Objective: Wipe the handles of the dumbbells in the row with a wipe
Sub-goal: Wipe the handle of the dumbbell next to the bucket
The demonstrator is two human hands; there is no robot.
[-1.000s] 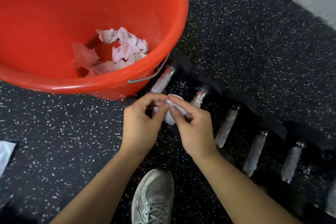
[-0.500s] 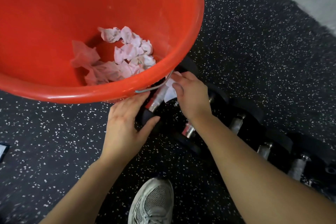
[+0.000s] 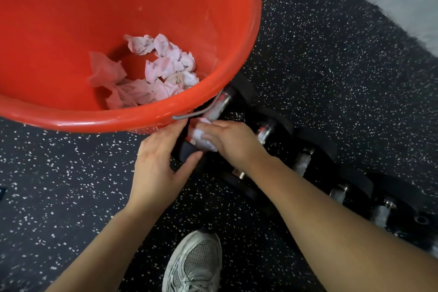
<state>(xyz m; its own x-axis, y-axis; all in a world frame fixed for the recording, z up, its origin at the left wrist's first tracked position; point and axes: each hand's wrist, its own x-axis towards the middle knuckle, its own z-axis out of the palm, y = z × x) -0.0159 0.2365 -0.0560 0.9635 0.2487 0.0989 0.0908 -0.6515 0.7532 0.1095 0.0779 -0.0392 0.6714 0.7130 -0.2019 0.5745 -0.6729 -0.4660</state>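
Note:
A row of black dumbbells with silver handles runs from the bucket's edge toward the lower right. The leftmost dumbbell [image 3: 220, 104] lies partly under the bucket rim. My right hand [image 3: 233, 141] presses a crumpled white wipe [image 3: 201, 138] around the near part of its handle. My left hand [image 3: 158, 168] grips that dumbbell's near black end [image 3: 189, 153], thumb on one side and fingers on the other. Another dumbbell [image 3: 265, 131] is next to it, partly hidden by my right hand and arm. More handles [image 3: 302, 163] show further right.
A big red bucket [image 3: 241, 59] fills the upper left and holds several crumpled used wipes [image 3: 163, 69]; its wire handle [image 3: 201, 111] hangs by my hands. My grey shoe [image 3: 194, 265] stands on the speckled black rubber floor [image 3: 331, 66]. Pale floor lies at the top right.
From being held between both hands, the wipe went onto the leftmost dumbbell's handle. My right hand has since slid it down toward the near end, while my left hand closed on the black end.

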